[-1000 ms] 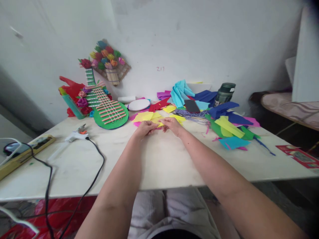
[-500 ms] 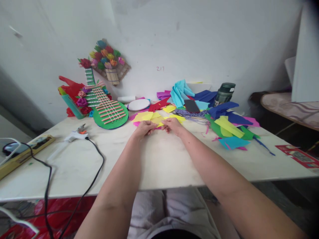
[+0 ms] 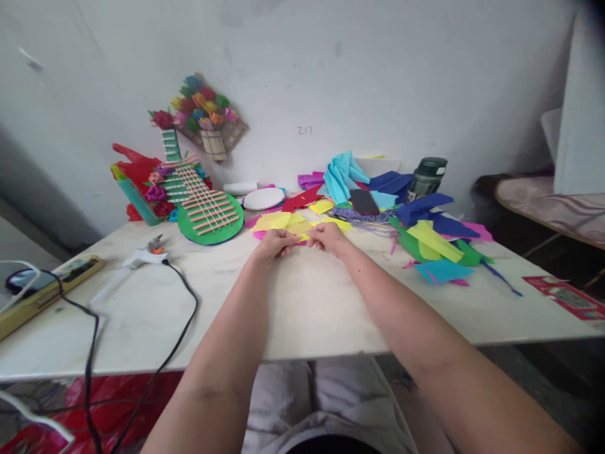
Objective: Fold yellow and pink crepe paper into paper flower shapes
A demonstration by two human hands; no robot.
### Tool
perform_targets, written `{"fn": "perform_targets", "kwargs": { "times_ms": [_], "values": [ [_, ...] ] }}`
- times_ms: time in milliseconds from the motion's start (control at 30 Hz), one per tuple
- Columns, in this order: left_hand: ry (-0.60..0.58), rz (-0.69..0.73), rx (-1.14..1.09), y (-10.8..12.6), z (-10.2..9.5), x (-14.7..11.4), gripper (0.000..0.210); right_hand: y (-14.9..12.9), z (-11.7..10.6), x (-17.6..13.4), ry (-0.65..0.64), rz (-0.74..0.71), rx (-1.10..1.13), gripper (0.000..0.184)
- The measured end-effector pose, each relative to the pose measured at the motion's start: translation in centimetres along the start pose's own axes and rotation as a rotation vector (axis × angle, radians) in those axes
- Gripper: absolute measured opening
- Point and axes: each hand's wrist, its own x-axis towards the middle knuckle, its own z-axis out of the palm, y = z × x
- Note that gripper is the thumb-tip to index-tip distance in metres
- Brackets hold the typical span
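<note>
My left hand (image 3: 275,244) and my right hand (image 3: 326,239) face each other over the middle of the table, fingertips pinched close together. Between them is a small piece of yellow crepe paper (image 3: 302,238), gripped from both sides and partly covered by my fingers. Just beyond lie more yellow paper pieces (image 3: 273,221), spread over pink paper. Farther back, a white oval disc (image 3: 263,199) rests near purple yarn (image 3: 362,217).
A green paper guitar (image 3: 203,233) with flowers leans at the back left. A glue gun (image 3: 146,253) and its black cord lie left, near a power strip (image 3: 51,290). Coloured paper (image 3: 439,246), a phone (image 3: 363,202) and a dark green bottle (image 3: 426,178) are to the right.
My right hand's fingers have shifted very slightly at the yellow paper. Both hands stay in the same place, and everything else looks unchanged.
</note>
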Motion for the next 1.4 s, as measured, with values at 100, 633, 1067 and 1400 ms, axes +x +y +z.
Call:
{"fn": "perform_targets", "kwargs": {
  "times_ms": [100,633,1067,1400],
  "values": [
    [0.015,0.002,0.001,0.0,0.0,0.1,0.035,0.0,-0.1,0.0,-0.016,0.002,0.023,0.024],
    [-0.067,0.009,-0.014,0.5,0.1,-0.3,0.033,0.3,-0.5,-0.1,-0.213,0.121,0.06,0.032],
    [-0.101,-0.005,-0.002,0.5,0.0,-0.4,0.03,0.0,-0.4,-0.1,-0.149,0.039,-0.087,0.025],
    [-0.07,0.015,0.034,0.3,0.2,-0.2,0.034,-1.0,0.3,-0.6,-0.079,-0.058,-0.177,0.022]
  ]
}}
